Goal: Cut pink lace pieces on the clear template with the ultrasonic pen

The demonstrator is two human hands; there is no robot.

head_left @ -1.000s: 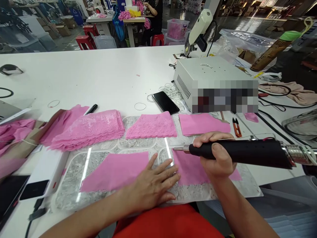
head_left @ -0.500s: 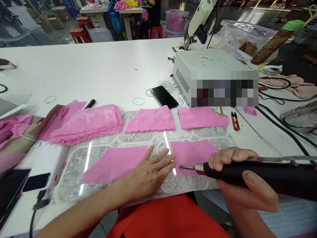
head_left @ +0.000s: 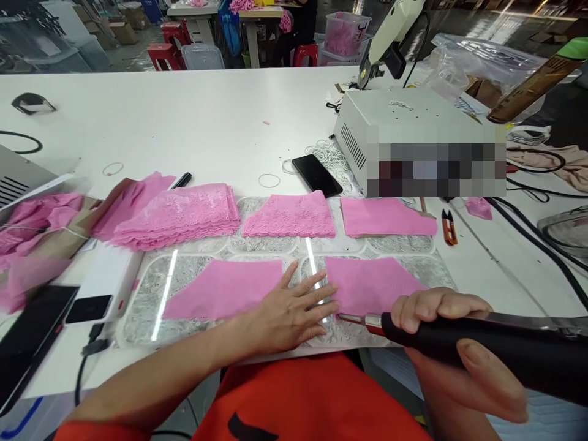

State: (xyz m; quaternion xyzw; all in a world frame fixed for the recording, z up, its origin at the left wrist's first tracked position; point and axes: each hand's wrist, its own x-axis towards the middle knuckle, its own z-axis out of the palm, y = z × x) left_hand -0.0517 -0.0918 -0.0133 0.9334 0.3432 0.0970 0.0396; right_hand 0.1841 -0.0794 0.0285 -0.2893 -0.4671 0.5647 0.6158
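My left hand lies flat with fingers spread across the gap between two flat pink fabric pieces. Its palm side overlaps the left piece, and the fingertips reach the edge of the right piece. My right hand is wrapped round a black handheld power tool with a slim metal tip. That tip points left at the right piece's lower left corner; contact cannot be made out. Under the fabric is a grey marbled mat. Behind lie a pink lace piece and a plain pink piece.
A stack of pink lace pieces lies at left, near a white power bank. A grey metal box, a black phone and orange thread snips are further back. Black cables run along the right.
The tool's tip has gone from over the right piece down to its lower left corner. My left hand stays spread in about the same place on the fabric. The whole view has shifted slightly.
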